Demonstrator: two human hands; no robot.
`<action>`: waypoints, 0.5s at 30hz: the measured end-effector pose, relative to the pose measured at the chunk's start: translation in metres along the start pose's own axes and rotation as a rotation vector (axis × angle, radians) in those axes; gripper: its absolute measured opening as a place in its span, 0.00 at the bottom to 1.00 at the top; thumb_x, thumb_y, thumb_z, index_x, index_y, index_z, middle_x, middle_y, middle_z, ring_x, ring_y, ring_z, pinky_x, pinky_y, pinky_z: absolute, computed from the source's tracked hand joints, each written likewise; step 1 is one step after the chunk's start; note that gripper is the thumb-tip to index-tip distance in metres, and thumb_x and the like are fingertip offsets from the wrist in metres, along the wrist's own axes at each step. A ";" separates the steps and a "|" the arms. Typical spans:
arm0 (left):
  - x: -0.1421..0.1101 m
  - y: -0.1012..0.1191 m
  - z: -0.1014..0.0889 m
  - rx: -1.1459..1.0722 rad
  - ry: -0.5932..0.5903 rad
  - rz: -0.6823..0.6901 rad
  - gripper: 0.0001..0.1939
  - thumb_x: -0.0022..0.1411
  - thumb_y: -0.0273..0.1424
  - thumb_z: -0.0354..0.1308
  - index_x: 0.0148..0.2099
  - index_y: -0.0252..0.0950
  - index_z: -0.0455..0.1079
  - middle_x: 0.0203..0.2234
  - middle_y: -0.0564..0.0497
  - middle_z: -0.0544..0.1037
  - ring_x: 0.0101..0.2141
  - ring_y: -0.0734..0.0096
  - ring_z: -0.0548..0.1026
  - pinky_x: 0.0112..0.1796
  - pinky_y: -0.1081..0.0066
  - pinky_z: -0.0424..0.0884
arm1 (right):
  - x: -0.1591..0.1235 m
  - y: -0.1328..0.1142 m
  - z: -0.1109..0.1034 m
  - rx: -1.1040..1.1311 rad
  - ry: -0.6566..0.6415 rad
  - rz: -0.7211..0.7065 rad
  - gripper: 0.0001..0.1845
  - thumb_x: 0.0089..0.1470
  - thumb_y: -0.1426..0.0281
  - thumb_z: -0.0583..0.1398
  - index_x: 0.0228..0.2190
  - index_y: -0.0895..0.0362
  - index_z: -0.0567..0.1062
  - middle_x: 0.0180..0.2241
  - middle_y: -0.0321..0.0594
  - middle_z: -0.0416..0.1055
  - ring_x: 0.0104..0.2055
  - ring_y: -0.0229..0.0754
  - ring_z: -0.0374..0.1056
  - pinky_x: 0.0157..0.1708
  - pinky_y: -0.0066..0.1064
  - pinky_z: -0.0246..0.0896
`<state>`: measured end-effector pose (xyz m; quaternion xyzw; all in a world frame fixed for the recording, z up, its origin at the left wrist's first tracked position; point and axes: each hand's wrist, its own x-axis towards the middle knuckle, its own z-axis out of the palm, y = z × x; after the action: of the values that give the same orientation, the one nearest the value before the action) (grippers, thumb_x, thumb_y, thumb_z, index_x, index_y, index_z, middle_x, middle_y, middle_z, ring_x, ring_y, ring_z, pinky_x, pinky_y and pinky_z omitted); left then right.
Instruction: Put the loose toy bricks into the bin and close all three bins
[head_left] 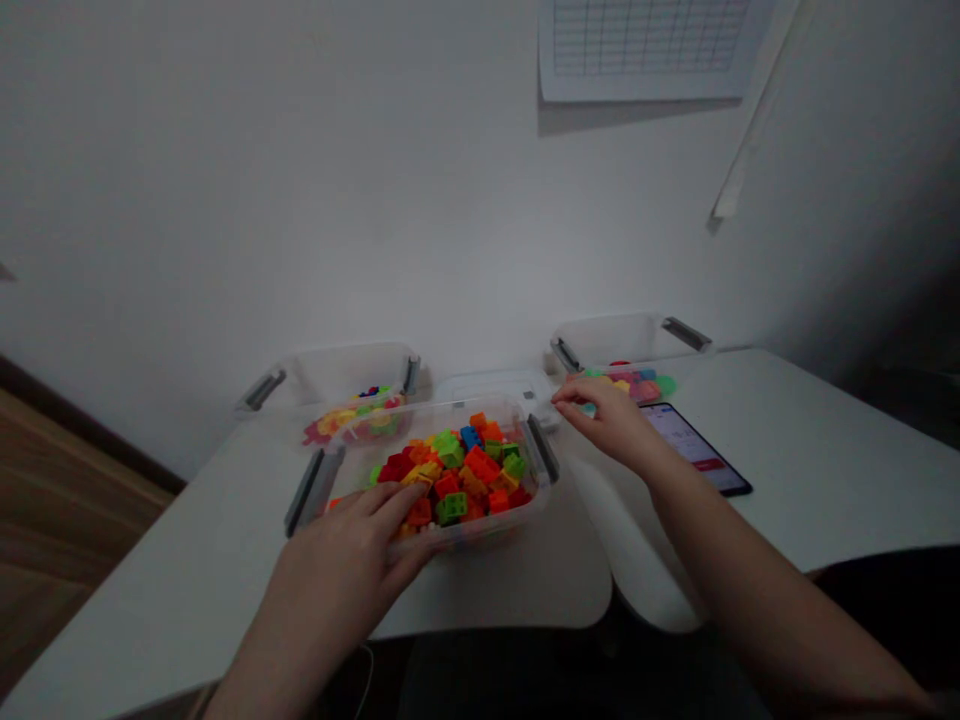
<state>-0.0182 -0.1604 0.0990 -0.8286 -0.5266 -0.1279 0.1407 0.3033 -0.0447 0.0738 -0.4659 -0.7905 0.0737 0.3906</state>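
Note:
A clear plastic box (480, 535) with grey side clips stands in front, heaped with toy building bricks (480, 475) in red, orange, yellow, green and blue. My left hand (360, 530) reaches over its near left rim. Its fingers are stretched onto the bricks, and the thumb lies apart along the near wall. My right hand (604, 415) hovers right of this box, in front of the back right box (611, 340). Thumb and fingertips there are drawn together; whatever they may hold is too small to make out. Colourful pieces (645, 385) lie inside that back box.
Another clear box (345, 370) with colourful pieces stands at the back left. Between the back boxes lies a white lid (491, 385). A phone (694, 450) with a lit screen rests right of my right forearm. The white table (187, 560) has a curved front edge; a wall stands behind.

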 end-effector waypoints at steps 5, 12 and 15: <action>-0.007 -0.015 -0.003 0.013 0.004 0.022 0.29 0.64 0.53 0.48 0.52 0.37 0.75 0.42 0.41 0.81 0.36 0.51 0.81 0.33 0.57 0.77 | 0.009 0.022 0.030 -0.193 -0.194 0.082 0.10 0.55 0.73 0.60 0.40 0.61 0.78 0.44 0.47 0.77 0.48 0.45 0.70 0.52 0.37 0.61; -0.012 -0.030 -0.006 -0.014 0.041 0.003 0.29 0.60 0.54 0.53 0.55 0.42 0.73 0.51 0.42 0.77 0.42 0.51 0.79 0.38 0.56 0.76 | 0.001 0.025 0.041 -0.391 -0.308 0.028 0.09 0.57 0.74 0.59 0.38 0.60 0.79 0.42 0.46 0.76 0.48 0.43 0.69 0.50 0.32 0.60; -0.009 -0.019 -0.009 -0.022 0.127 0.077 0.31 0.58 0.55 0.55 0.55 0.41 0.72 0.52 0.41 0.75 0.46 0.47 0.76 0.42 0.52 0.75 | -0.002 0.026 0.045 -0.417 -0.307 0.049 0.09 0.58 0.73 0.58 0.36 0.59 0.79 0.41 0.47 0.76 0.45 0.42 0.70 0.47 0.32 0.60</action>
<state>-0.0398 -0.1635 0.1060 -0.8399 -0.4829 -0.1806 0.1695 0.2907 -0.0211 0.0292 -0.5388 -0.8271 -0.0117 0.1596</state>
